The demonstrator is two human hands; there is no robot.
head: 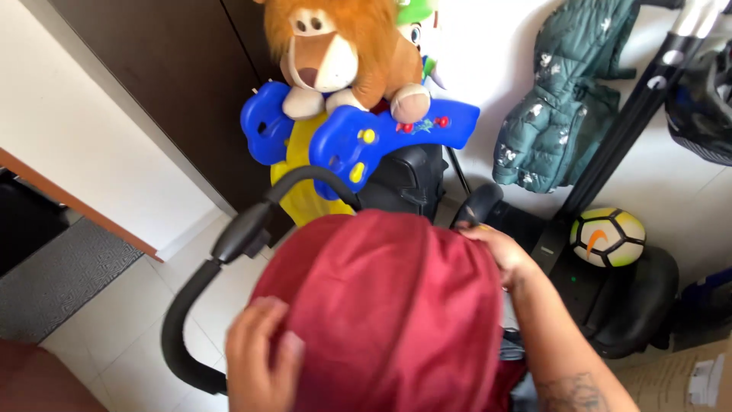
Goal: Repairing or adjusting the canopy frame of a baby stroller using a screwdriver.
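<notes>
Our fingers press on the red fabric hood (389,305) from both sides: the left hand (259,358) curls over its near left edge, fingers bent together on the cloth, and the right hand (499,255) grips the far right rim, fingers closed on it. Held at opposite edges, the hood seems kept taut and steady. It sits over a black curved handle (229,252). Beyond stand a plush lion (343,53) on a blue toy guitar (381,133), a hanging green jacket (564,99) and a ball (608,236) on the floor.

**Red canopy in both hands**

A dark red fabric canopy (389,305), domed and smoothly stretched with light creases, fills the lower centre of the frame. A curved black handlebar (229,252) arcs round its upper left side.
</notes>
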